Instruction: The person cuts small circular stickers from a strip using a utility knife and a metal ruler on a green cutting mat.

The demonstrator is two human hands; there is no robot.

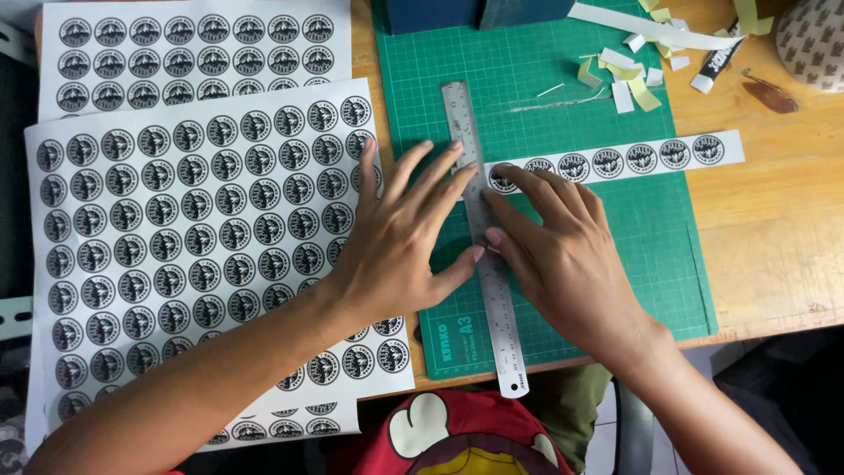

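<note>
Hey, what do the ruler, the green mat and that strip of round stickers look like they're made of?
Ruler: likely steel, a brushed grey sheen with fine engraved marks. Green mat: looks like matte vinyl or rubber, gridded, with faint cut lines. Sticker strip: white paper, possibly glossy label stock; the finish is hard to tell.

The cutting mat (563,97) lies on the table (774,237). On the mat a ruler (484,237) lies lengthwise, running from its far part past its near edge. A sticker strip (615,162) lies across the mat, from the ruler out over the mat's right edge. Left of the mat lie sticker sheets (193,229), overlapping one another. Paper scraps (629,75) lie on the mat's far right corner. Both hands rest over the ruler: left hand (396,242) left of it, right hand (563,255) right. At the mat's far edge stands what may be a box (466,13).
</note>
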